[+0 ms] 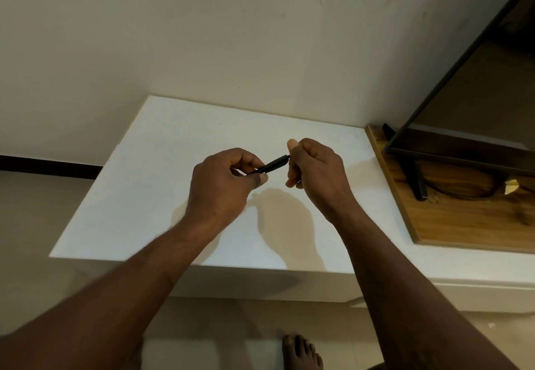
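A thin black pen-like stick (272, 165) hangs in the air above the white tabletop (162, 195), between both hands. My left hand (223, 187) pinches its near, left end between thumb and curled fingers. My right hand (314, 169) is curled into a fist round the stick's far, right end, thumb up. The part inside the right fist is hidden, so I cannot tell what that end looks like.
The white table stands against a pale wall (202, 36). To the right lies a wooden board (463, 219) bearing a dark-framed screen (463, 80) on a black stand (417, 181), with a cable. A bare foot (302, 352) stands on the tiled floor below.
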A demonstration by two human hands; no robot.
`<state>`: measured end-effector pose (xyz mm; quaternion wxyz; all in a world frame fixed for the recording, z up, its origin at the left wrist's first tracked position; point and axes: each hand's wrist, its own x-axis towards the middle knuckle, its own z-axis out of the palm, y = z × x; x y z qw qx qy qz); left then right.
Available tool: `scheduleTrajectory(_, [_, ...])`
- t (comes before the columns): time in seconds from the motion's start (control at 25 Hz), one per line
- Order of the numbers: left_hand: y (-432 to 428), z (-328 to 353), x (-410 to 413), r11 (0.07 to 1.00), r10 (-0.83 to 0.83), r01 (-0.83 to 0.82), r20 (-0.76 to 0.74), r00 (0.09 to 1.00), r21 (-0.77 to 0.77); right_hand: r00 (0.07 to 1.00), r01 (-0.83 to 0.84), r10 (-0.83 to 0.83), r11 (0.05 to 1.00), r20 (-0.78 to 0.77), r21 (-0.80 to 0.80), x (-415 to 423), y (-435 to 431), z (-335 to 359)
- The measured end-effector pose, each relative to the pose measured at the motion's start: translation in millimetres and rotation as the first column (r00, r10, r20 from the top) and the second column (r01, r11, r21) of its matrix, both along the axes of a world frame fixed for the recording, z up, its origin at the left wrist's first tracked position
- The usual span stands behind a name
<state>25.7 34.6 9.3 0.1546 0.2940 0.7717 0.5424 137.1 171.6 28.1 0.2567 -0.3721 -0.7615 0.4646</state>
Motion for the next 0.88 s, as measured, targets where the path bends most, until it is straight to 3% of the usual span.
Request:
scheduleTrajectory(0.2, [0.0,-0.1,-3.6,1.0,0.024,-0.024,0.037,0.999,0.01,0.997,-0.004,-0.004,0.995,-0.077,-0.1,4.8,7.2,4.8])
scheduleTrajectory(0.88, [-1.7,-1.4,-1.8,1.0,-0.001,0.0,-0.014,1.0,-0.008,0.997,-0.077,0.075,0.99,0.028,0.121,2.8,-0.2,-5.0])
